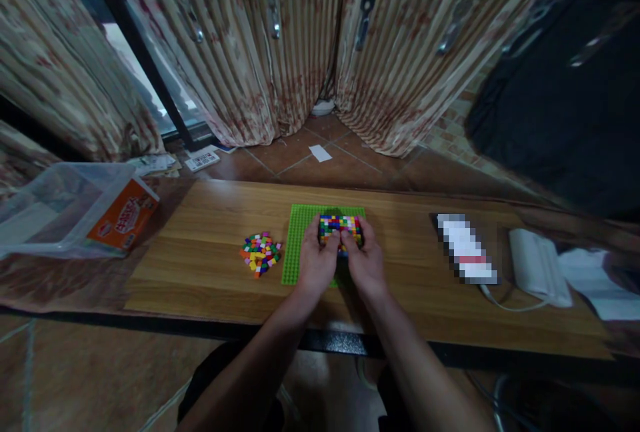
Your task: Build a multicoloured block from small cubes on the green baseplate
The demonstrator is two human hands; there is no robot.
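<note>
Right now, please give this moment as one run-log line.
left hand: gripping multicoloured block | right hand: gripping same block | green baseplate: partly hidden by hands | small bricks: piled left of baseplate

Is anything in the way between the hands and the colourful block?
No, nothing visible: the left hand and the right hand both touch the block directly. The loose bricks lie off to the left, beside the green board.
</note>
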